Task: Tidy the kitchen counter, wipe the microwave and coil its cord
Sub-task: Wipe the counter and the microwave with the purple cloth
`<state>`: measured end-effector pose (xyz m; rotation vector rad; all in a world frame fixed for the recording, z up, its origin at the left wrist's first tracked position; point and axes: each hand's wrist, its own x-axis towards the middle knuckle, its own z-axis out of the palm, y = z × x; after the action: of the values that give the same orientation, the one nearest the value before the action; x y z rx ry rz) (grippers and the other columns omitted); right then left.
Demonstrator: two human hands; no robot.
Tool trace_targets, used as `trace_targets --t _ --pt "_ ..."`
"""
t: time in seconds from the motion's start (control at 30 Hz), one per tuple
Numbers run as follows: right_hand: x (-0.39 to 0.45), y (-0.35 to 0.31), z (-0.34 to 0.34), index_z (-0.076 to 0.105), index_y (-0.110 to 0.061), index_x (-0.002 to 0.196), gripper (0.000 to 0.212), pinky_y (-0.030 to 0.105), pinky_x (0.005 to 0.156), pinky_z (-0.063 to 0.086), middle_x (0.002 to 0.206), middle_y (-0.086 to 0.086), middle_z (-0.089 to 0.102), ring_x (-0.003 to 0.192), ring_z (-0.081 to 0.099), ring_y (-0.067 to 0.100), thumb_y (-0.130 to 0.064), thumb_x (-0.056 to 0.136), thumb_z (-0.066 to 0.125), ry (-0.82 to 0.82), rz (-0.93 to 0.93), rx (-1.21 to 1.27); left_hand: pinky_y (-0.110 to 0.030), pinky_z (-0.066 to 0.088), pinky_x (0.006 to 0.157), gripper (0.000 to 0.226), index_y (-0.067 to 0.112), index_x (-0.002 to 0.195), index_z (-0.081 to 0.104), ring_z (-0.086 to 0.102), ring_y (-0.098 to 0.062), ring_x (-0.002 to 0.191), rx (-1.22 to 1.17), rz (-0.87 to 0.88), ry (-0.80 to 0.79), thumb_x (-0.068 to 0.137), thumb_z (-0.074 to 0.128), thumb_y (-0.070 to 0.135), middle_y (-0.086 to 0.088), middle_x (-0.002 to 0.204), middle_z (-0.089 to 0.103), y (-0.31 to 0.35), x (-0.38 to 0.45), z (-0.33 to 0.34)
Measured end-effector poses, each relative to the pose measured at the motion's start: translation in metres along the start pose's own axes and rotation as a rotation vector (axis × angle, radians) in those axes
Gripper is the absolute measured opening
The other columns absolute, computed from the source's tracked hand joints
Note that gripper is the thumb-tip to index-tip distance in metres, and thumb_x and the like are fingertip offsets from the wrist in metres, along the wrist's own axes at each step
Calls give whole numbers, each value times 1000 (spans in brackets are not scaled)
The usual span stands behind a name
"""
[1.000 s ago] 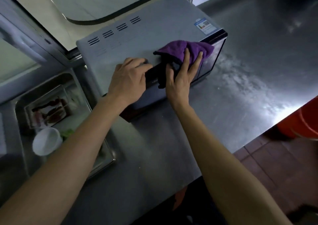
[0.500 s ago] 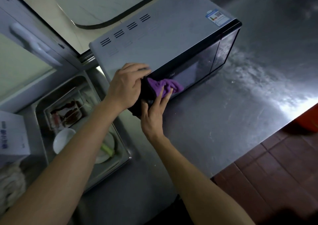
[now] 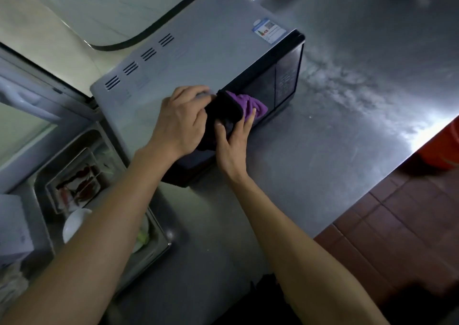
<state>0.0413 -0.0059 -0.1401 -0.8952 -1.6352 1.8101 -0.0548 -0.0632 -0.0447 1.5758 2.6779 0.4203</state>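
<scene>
While the microwave (image 3: 198, 59) stands on the steel counter (image 3: 323, 138) with its grey top toward the camera and its dark glass door facing right and near, both hands work at the door's upper edge. Left hand (image 3: 181, 121): rests on the front edge of the grey top, fingers curled over the rim where top meets door, bracing the appliance; it holds nothing loose. Right hand (image 3: 232, 142): lies flat against the door, fingers straight and close together, pressing a purple cloth (image 3: 248, 102) onto the glass. Part of the cloth shows purple beyond the fingertips; the part under and beside the hand reads as dark, and whether this is shadow or a darker side of the fabric cannot be told. A blue-and-white label (image 3: 269, 32) sits on the far right corner of the top, and rows of vent slots (image 3: 139, 61) run along its left edge. The control panel (image 3: 288, 79) occupies the far end of the door.

To the left of the microwave a sink (image 3: 159, 228) is let into the counter; it holds a clear container (image 3: 77, 183) with dark red contents and, nearer, a white bowl (image 3: 74, 223). A white box (image 3: 12, 228) stands at the left margin. Pale smears (image 3: 347, 86) streak the counter right of the microwave. Red-brown floor tiles (image 3: 397, 225) lie beyond the counter's near right edge, with an orange object (image 3: 447, 146) at the right margin, not identifiable.
</scene>
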Motion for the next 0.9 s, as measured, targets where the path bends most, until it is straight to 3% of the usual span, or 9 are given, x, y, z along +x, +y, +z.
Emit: trace_targets --t 0.17,0.4,0.57,0.9 --pt "57 -15 -45 10 -19 160 70 28 121 8 167 2 -12 153 -5 13 -38 104 47 59 74 18 -49 43 103 49 16 132 62 47 -22 127 -6 -8 -16 93 33 25 -2 138 56 32 42 16" --pt "120 -33 -95 9 -21 159 73 24 117 3 167 1 -9 153 -6 11 -47 102 46 130 161 90 -49 47 97 44 13 127 65 52 -22 122 3 31 29 92 39 19 -2 132 59 57 91 33" --pt "142 -38 -109 12 -20 159 73 37 124 6 167 -2 1 153 -1 9 -49 101 46 174 168 150 -49 48 94 40 14 123 67 54 -23 118 25 19 64 91 42 15 -2 129 62 63 102 37" --pt "107 -31 -80 0 -22 160 77 26 117 1 166 -5 -12 151 -8 6 -52 102 42 123 267 184 -47 44 101 45 15 132 62 48 -20 128 31 30 47 95 37 21 -2 139 56 57 72 33"
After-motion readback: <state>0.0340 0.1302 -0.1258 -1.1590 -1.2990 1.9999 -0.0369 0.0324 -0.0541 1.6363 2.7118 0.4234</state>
